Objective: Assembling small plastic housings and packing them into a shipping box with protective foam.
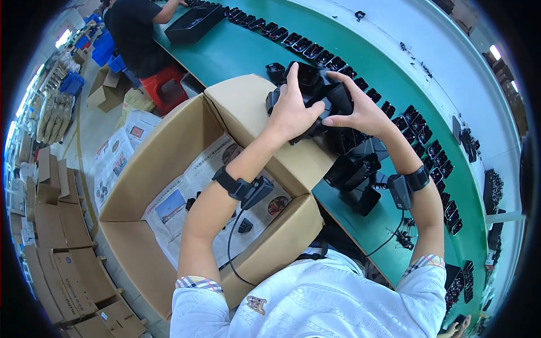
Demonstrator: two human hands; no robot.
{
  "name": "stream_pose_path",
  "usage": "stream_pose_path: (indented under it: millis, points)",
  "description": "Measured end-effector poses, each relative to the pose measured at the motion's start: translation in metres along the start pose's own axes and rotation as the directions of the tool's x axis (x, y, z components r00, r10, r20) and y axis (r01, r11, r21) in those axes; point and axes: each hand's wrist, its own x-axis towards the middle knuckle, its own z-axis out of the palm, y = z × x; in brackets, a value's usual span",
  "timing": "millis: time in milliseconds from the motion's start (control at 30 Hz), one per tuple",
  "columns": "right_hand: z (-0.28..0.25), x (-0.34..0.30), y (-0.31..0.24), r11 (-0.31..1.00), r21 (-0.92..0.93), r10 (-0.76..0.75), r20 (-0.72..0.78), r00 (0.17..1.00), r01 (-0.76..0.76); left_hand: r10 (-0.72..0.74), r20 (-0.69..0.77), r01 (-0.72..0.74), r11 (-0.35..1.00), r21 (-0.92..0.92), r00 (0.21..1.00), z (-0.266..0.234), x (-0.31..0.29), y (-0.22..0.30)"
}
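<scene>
Over the far flap of the cardboard box, my left hand (293, 110) is curled around black plastic housings (305, 74), index finger stretched along them. Beside it, my right hand (363, 110) grips a black plastic housing (340, 100) between thumb and fingers. The pieces are clustered together, and their exact shapes are partly hidden by my hands. More black housings (358, 172) lie heaped on the green table just under my right hand. Beneath my left forearm, the open cardboard box (163, 149) holds newspaper (177, 205) and several small black pieces (245, 226).
Long rows of black parts (293, 39) line the green table (248, 48). A black box (194, 23) stands near a person in dark clothes (132, 36) by a red stool (163, 87). Cartons (73, 276) are stacked at left. Another person's hand (457, 327) shows at lower right.
</scene>
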Motion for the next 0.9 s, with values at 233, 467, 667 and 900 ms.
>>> stream_pose_path:
  millis: [233,467,667,900]
  points:
    - [0.001,-0.011,0.010,0.991,-0.110,0.083,0.015,0.996,-0.081,0.226,-0.075,-0.193,0.930,0.312,0.971,0.000,-0.022,0.008]
    - [-0.003,-0.014,0.014,0.990,-0.138,0.046,0.054,0.997,-0.039,0.352,-0.073,-0.260,0.802,0.538,0.933,-0.007,-0.023,-0.005]
    - [-0.007,-0.016,0.012,0.985,-0.089,0.154,0.072,0.985,-0.147,0.347,-0.087,-0.257,0.819,0.513,0.934,-0.017,-0.030,-0.016]
    - [-0.015,-0.013,0.032,0.993,-0.025,0.118,-0.026,0.993,-0.119,0.361,-0.097,-0.283,0.848,0.449,0.928,-0.046,-0.052,-0.018]
